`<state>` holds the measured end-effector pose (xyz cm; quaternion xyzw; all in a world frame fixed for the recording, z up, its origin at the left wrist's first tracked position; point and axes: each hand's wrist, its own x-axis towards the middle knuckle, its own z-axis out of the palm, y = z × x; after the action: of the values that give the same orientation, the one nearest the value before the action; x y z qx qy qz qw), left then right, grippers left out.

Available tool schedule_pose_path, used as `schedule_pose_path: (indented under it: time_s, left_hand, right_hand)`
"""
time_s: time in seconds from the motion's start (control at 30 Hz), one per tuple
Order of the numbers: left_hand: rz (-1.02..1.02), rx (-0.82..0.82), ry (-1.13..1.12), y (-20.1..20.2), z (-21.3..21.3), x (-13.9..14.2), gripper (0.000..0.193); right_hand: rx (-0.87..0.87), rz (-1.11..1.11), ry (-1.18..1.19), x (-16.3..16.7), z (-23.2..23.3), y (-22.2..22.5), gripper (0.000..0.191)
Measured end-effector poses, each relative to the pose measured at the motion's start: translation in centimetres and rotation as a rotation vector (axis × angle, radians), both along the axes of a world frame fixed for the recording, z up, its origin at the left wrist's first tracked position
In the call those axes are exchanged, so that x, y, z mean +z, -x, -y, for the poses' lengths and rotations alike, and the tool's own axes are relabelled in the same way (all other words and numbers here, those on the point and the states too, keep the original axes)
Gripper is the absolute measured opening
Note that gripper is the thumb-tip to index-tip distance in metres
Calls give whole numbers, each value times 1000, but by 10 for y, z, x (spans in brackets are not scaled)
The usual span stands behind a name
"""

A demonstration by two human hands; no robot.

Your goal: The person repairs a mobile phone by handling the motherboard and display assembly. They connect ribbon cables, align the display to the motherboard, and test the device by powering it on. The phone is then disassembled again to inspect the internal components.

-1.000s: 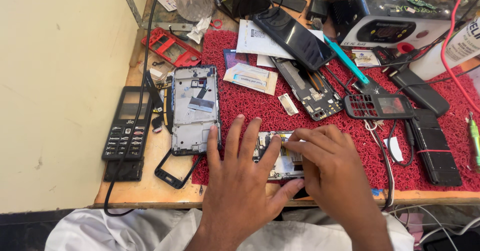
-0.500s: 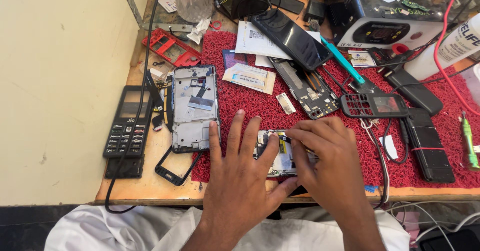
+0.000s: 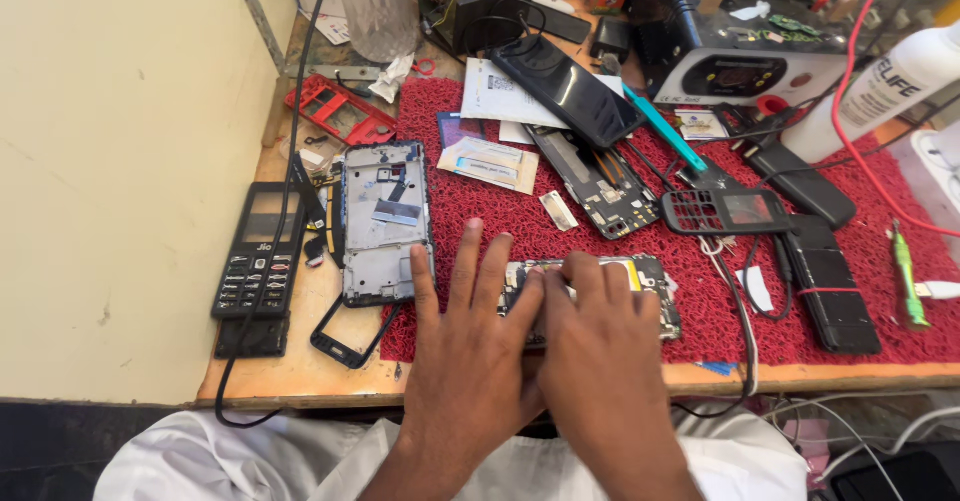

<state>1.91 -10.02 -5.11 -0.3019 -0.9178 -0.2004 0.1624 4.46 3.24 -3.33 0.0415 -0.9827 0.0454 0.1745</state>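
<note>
Your left hand (image 3: pixel 465 361) and right hand (image 3: pixel 600 351) press flat – fingers spread, gripping nothing – on an opened phone (image 3: pixel 640 286). Its insides show at 12 o'clock of your fingertips – reassembly looks unfinished.

Black keypad phone (image 3: pixel 256 259), white bottle (image 3: pixel 880 89)

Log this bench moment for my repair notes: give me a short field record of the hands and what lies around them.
left hand: left hand lies flat, fingers spread, on the opened phone
right hand: right hand presses fingertips on the same phone
surface: red mat on a wooden bench
left of hands: grey phone frame; black keypad phone
behind hands: dark smartphone; circuit board
right of hands: black keypad cover; white bottle
</note>
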Motion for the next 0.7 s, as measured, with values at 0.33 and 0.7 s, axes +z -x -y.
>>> schedule_pose_path:
  time_s: [0.33, 0.7]
  left_hand:
    - [-14, -2, -52, 0, -3, -2, 81]
    - [-86, 12, -68, 0, -5, -5, 84]
  right_hand:
    - [4, -31, 211, -4, -12, -1, 37]
    - [-83, -333, 831, 5, -66, -29, 35]
